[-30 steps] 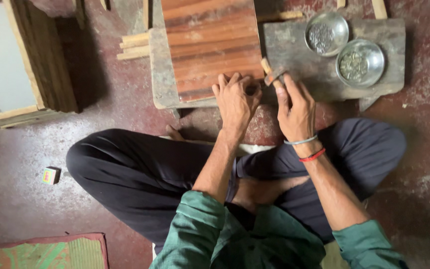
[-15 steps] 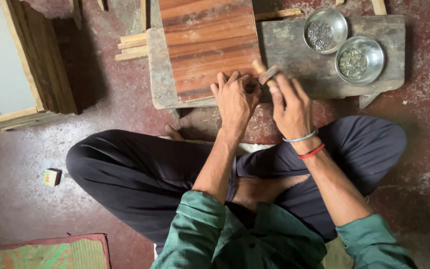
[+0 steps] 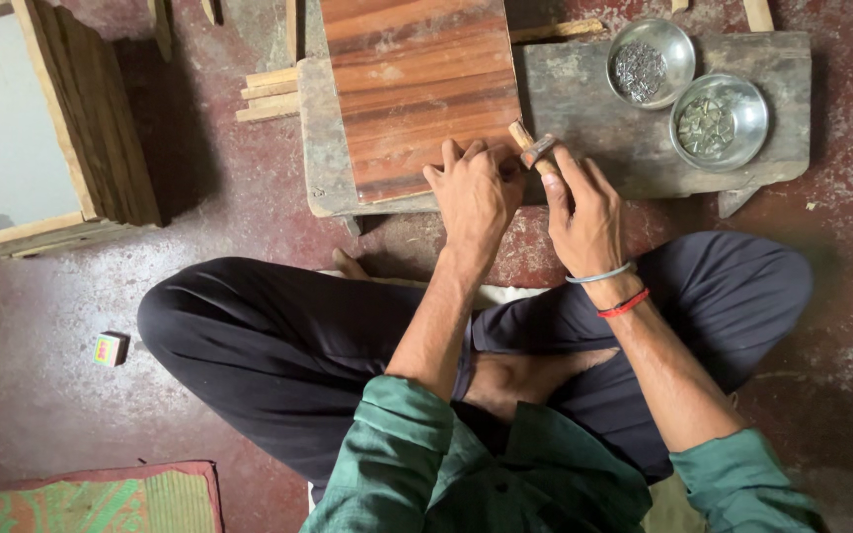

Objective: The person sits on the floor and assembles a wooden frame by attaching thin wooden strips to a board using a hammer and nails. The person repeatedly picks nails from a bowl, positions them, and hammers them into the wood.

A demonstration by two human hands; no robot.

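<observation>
Head view, frame centre: left hand (image 3: 474,192) curled, pinning wood panel (image 3: 417,89); right hand (image 3: 584,212) grips hammer handle (image 3: 533,148). Keep fingers clear, strike w/ short taps.

Package: one small box (image 3: 109,348) on the floor.
Location: well left of the seated person's knee (image 3: 165,316), above the green mat (image 3: 86,501).
Shape: small, squarish, flat-lying.
Colours: multicoloured top face with yellow, green and red patches; dark side edge.
Labels, signs, screens: none other visible.
Print: too small to make out.
</observation>
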